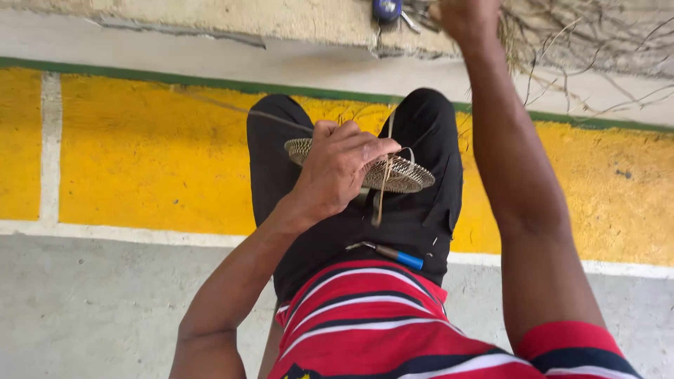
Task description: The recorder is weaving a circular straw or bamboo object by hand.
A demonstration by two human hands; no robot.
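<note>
My left hand [340,168] grips a flat round woven disc [404,175] of pale straw, held over my lap in black trousers. Loose straw strands hang from the disc's edge beside my fingers. My right hand [467,17] is raised far up at the top edge, closed around dry straw strands [516,42] from a loose pile. A small tool with a blue handle [397,255] lies on my lap below the disc.
A yellow painted floor band [140,154] with white and green lines runs under my legs, grey concrete [91,309] nearer me. A tangle of dry straw [597,49] lies at the top right. A blue object [386,8] sits at the top edge.
</note>
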